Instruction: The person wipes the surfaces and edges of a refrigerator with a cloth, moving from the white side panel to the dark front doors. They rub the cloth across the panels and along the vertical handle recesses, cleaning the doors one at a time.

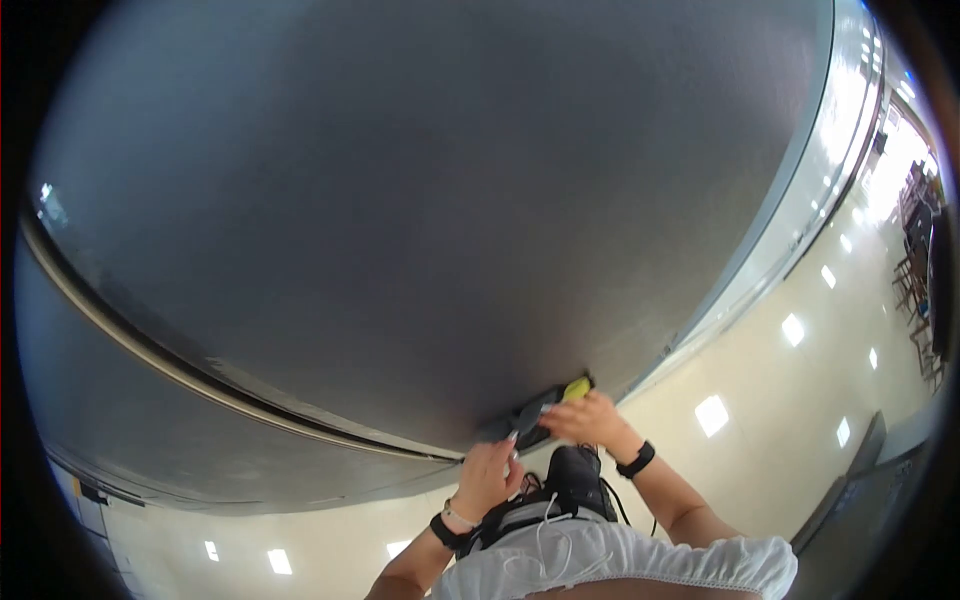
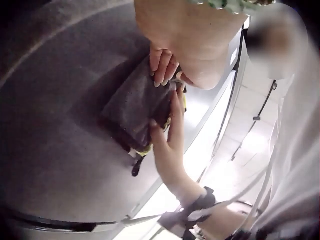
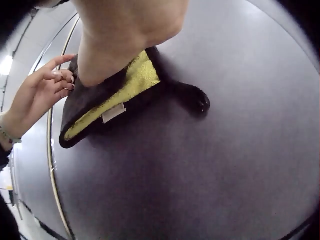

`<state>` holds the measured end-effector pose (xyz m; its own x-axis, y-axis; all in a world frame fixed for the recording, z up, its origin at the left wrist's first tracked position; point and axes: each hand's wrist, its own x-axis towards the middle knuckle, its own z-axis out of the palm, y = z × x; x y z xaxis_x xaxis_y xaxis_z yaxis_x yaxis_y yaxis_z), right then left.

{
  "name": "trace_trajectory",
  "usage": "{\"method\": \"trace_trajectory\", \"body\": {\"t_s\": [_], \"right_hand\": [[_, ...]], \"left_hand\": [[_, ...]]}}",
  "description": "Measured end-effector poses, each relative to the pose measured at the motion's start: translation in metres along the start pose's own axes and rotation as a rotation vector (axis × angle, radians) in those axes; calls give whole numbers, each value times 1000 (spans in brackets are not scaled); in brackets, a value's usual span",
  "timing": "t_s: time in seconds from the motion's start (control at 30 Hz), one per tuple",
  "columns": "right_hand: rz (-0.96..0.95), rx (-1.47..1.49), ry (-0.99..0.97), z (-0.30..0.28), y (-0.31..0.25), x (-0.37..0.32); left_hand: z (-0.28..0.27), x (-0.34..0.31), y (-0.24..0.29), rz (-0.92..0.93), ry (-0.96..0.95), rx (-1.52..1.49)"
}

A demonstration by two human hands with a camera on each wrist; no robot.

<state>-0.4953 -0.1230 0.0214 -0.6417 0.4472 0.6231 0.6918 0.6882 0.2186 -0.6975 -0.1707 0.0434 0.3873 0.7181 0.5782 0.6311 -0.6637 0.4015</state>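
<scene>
A folded towel (image 3: 95, 100), dark grey outside and yellow inside, lies on a broad dark grey surface (image 1: 450, 200) near its edge. A pale label and a dark loop stick out from its side in the right wrist view. My left hand (image 1: 490, 475) holds one end of the towel, fingertips bent over its edge, as the left wrist view shows. At the yellow-showing side is my right hand (image 2: 170, 150), its thumb on the grey face and its fingers along the edge, pinching the fold.
A metal-trimmed seam (image 1: 250, 405) runs across the left of the surface. Below the edge lies a pale shiny floor (image 1: 740, 400). Chairs (image 1: 915, 290) stand far off at the right, and a dark cabinet-like block (image 1: 870, 520) is at lower right.
</scene>
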Motion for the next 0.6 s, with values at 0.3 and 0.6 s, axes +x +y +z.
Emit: {"method": "trace_trajectory", "body": {"t_s": [0.3,0.6], "right_hand": [[353,-27,317,19,19,-30],[319,59,135,-5,69,-67]], "left_hand": [[22,60,33,150,-50,-41],[-50,63,59,224,-694,-966]]}}
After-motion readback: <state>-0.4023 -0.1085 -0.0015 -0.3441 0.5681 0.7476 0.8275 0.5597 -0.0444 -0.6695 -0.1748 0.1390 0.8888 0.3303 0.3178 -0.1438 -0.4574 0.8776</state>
